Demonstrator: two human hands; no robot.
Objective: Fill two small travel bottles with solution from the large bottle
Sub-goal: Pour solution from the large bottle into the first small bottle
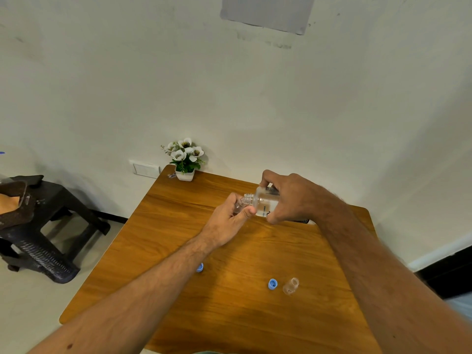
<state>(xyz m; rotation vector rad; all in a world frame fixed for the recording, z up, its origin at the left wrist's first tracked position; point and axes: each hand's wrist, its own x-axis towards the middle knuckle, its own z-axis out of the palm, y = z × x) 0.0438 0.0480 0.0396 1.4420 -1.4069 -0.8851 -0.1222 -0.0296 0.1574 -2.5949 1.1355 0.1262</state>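
My right hand [291,198] grips the large clear bottle [263,203], tipped on its side with its open threaded neck pointing left. My left hand [229,221] holds a small clear travel bottle [239,206] up to that neck, mouth to mouth; most of the small bottle is hidden by my fingers. A second small clear travel bottle [291,286] stands uncapped on the wooden table [229,315] at the front right. A blue cap [272,284] lies just left of it. Another blue cap [200,267] peeks out from behind my left forearm.
A small white pot of white flowers [185,162] stands at the table's far left corner by the wall. A dark object [302,221] lies on the table under my right hand. A dark plastic stool [43,226] stands on the floor to the left.
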